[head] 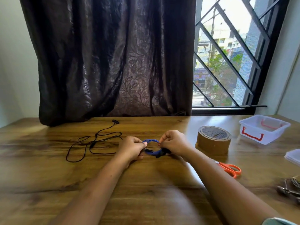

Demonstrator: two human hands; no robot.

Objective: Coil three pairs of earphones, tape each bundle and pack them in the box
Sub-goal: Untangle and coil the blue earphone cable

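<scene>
Now blue earphones (152, 146) coiled between both hands (152, 147).

Dark curtain (105, 62) hangs beside a barred window (227, 65).

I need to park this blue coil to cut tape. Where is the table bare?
Left hand and right hand hold the blue coil. Bare table: the near strip between the forearms, and left of the black earphones. Crowded on the right: tape roll, scissors, box.
</scene>
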